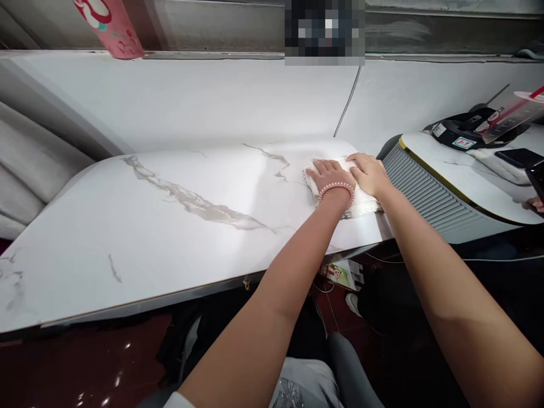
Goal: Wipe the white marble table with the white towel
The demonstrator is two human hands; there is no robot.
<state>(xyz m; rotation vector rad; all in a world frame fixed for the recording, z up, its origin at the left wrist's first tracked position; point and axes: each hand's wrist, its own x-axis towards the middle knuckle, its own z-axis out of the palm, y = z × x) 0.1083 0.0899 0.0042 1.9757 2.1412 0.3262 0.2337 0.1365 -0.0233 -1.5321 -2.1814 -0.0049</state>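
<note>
A folded white cloth (362,205) lies on the right end of a white table top with grey-brown marble veins (204,209). My left hand (334,174) rests flat on the cloth, fingers spread, a pink coiled band (338,187) around its wrist. Beside it, my right hand (369,173) also presses flat on the cloth's upper right part, with its fingers stretched out. The two hands are close together, and part of the cloth is hidden under them.
On the ledge behind stands a pink patterned cup (117,34). To the right, a ribbed cabinet (437,187) carries a black headband-like device (463,133), a clear cup with straw (510,116) and a dark phone (521,158). Below, a printed box (344,274) sits on the floor.
</note>
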